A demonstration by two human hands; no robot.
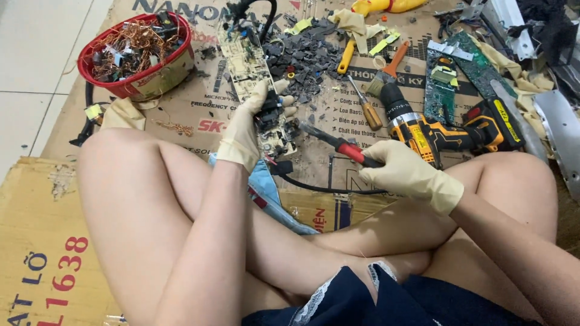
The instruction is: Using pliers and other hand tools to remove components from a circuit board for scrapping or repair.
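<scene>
My left hand (244,130), in a cream rubber glove, grips a long beige circuit board (244,57) near its lower end, where dark parts sit. In my right hand (408,172), also gloved, are pliers with red and black handles (338,143), jaws pointing left at the board's lower edge. I sit cross-legged on flattened cardboard (199,108) with both knees up around my hands. A black cable (320,188) runs from the board's bottom end under my right hand.
A red bowl (136,84) of copper wire scraps stands far left. Dark broken pieces (308,57) lie beyond the board. A yellow-black cordless drill (447,130), a wooden-handled screwdriver (365,102), a paintbrush (386,69), green circuit boards (444,90) and metal strips lie on the right.
</scene>
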